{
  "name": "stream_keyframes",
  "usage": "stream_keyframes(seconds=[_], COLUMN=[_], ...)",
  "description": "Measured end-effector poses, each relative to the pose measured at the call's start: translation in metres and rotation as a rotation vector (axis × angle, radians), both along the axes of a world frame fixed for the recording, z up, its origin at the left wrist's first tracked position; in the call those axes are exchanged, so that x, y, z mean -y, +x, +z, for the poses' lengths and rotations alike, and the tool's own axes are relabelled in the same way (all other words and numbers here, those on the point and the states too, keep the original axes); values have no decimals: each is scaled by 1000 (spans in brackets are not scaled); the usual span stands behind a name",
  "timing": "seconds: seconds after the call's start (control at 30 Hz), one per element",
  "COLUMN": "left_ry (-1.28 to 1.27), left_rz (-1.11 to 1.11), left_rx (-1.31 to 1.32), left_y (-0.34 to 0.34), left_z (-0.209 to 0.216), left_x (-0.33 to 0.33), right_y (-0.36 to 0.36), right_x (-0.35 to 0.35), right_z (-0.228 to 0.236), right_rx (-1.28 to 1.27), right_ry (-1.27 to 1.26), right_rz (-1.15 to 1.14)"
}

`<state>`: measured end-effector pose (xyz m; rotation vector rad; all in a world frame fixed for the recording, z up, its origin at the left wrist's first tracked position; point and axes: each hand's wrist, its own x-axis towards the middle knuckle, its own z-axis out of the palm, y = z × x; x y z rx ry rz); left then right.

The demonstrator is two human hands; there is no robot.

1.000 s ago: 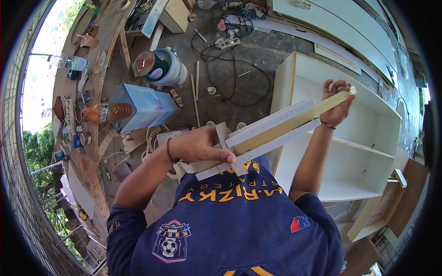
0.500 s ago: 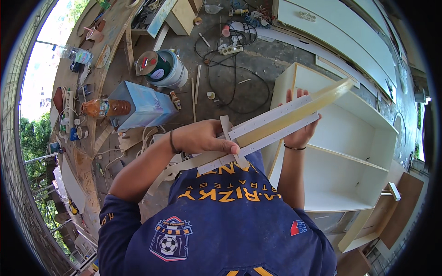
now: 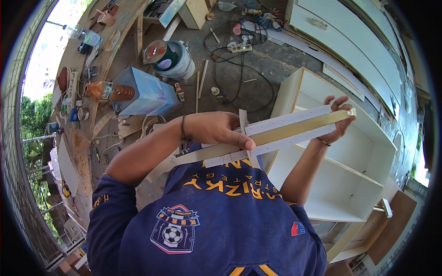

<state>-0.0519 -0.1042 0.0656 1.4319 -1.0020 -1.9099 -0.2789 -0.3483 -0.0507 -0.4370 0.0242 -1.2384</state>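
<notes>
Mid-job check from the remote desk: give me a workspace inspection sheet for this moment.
Surface: dusty concrete floor, wood offcuts scattered.
Job's things: long pale strip with white dotted edging, held level at chest height over a white open cabinet.
Clutter: paint bucket, blue box, orange-capped bottle, sticks, small cups.
Hands: left hand grips the strip near its middle; right hand supports its far end, fingers spread.
Cables: black cord looped on the floor to a white power strip.
Surroundings: white panels along the wall, workbench at left, trees beyond.
</notes>
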Motion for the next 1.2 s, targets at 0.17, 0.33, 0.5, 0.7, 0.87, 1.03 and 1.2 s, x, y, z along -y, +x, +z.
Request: stream_keyframes(seconds=[0.17, 0.33, 0.5, 0.7, 0.87, 1.03, 1.2], left_ry=[-62, -27, -78, -74, -124, -19, -186], left_rz=[-64, -82, -2, -65, -88, -194, -156], left_rx=[115, 126, 46, 106, 134, 256, 422], left_y=[8, 8, 8, 10, 10, 29, 56], left_z=[6, -1, -11, -19, -23, -19, -9], left_x=[-9, -11, 9, 24, 28, 15, -17], right_y=[-79, -107, -8, 41, 46, 46, 33], right_x=[104, 137, -9, -57, -44, -36, -14], right_z=[-22, -52, -22, 17, 31, 53, 52], right_rx=[-58, -5, -318, 128, 188, 112, 79], right_ry=[48, 53, -30, 127, 212, 151, 125], right_rz=[-203, 8, 284, 373, 400, 317, 258])
